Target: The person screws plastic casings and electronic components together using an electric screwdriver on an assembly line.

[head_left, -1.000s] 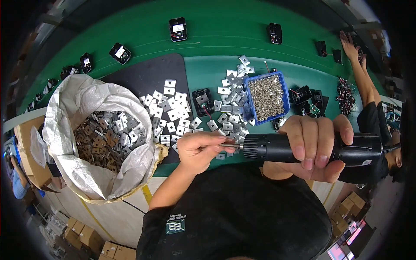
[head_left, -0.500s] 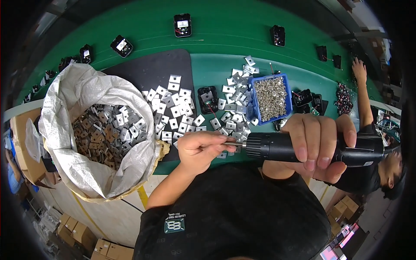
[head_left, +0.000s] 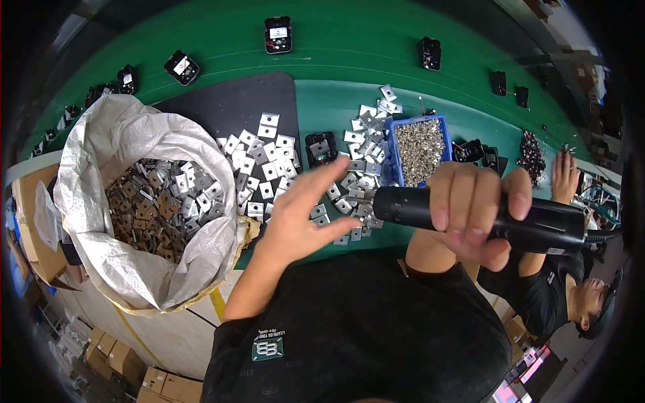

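My right hand (head_left: pixel 474 208) is wrapped round a black corded electric screwdriver (head_left: pixel 403 205), held level with its bit pointing left. Just left of the bit is my left hand (head_left: pixel 289 225), a little blurred, its thumb and fingers spread and nothing seen in them. Beyond it on the bench lie loose square metal plates with a centre hole (head_left: pixel 270 170). A small black housing (head_left: pixel 321 149) with one such plate in it stands between the plate piles. Right of it, a blue bin (head_left: pixel 396 158) holds many small silvery metal parts.
A white woven sack (head_left: pixel 80 201) full of metal plates stands at the left. Black housings (head_left: pixel 278 33) sit along the green belt (head_left: pixel 356 47) at the back. More housings (head_left: pixel 468 150) lie right of the bin. A co-worker's hand (head_left: pixel 565 176) is at the far right, near small dark parts (head_left: pixel 531 158).
My left hand has let go of the screwdriver's bit end, spreading its fingers and shifting slightly left. The screwdriver has moved slightly left and up. The co-worker's hand has come nearer.
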The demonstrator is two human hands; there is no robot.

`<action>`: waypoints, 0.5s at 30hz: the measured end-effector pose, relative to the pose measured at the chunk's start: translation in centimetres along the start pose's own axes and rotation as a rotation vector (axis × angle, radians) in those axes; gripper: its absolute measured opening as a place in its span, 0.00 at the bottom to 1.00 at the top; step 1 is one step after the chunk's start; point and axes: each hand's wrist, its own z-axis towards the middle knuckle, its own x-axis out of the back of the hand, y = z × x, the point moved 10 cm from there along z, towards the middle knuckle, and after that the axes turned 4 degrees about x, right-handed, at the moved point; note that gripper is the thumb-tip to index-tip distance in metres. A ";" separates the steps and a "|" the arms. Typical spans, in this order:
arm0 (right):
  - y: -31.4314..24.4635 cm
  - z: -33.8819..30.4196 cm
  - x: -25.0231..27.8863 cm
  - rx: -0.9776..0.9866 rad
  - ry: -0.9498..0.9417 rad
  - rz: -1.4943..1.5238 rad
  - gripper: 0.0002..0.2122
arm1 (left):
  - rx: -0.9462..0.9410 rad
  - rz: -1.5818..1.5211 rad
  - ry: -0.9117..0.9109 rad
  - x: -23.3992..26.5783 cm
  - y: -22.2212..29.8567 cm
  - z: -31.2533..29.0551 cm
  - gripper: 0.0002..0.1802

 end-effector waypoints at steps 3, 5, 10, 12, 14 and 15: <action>1.1 -1.4 1.5 -0.019 0.116 -0.149 0.19 | -0.104 0.527 -0.016 0.8 -0.8 1.0 0.48; 2.4 -2.0 2.0 -0.035 0.192 -0.263 0.19 | -0.044 0.631 -0.019 1.0 -2.1 1.4 0.49; 5.6 -2.9 3.6 0.006 0.274 -0.367 0.17 | -0.019 0.690 0.003 0.6 -4.7 2.0 0.44; 6.2 -2.8 3.8 0.026 0.274 -0.368 0.16 | -0.024 0.657 0.020 0.6 -4.7 2.1 0.43; 6.7 -2.7 3.8 0.028 0.244 -0.426 0.16 | -0.031 0.626 0.037 0.7 -4.7 2.3 0.41; 6.9 -2.9 4.1 0.028 0.253 -0.437 0.16 | -0.048 0.622 0.048 0.7 -4.5 2.4 0.41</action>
